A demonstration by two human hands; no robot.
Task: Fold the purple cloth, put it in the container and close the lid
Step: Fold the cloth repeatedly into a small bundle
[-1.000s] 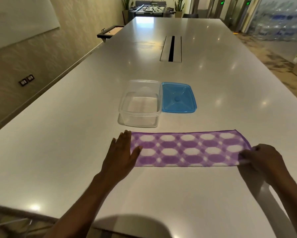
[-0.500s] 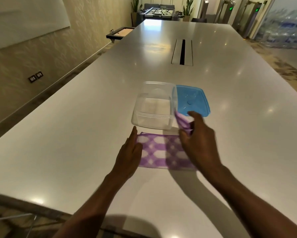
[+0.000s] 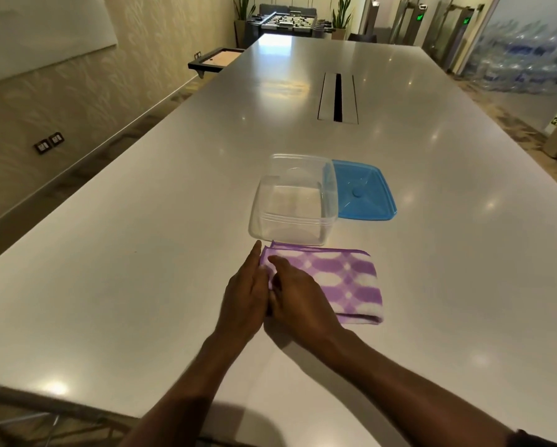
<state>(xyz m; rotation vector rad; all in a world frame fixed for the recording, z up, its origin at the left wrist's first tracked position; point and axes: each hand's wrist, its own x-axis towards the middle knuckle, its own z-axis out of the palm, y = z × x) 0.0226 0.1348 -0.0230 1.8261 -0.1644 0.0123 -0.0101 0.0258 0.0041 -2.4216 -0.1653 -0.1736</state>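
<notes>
Purple cloth (image 3: 338,279) lies folded over on the white table (image 3: 141,253), just in front of the clear container (image 3: 295,201). Blue lid (image 3: 362,191) lies flat, touching the container's right side; container is open. Both hands are at the cloth's left edge, side by side and touching. Left hand (image 3: 246,298) is flat, fingers straight, against the edge. Right hand (image 3: 298,298) presses down on the cloth; whether its fingertips pinch a layer, can't tell, they're hidden.
</notes>
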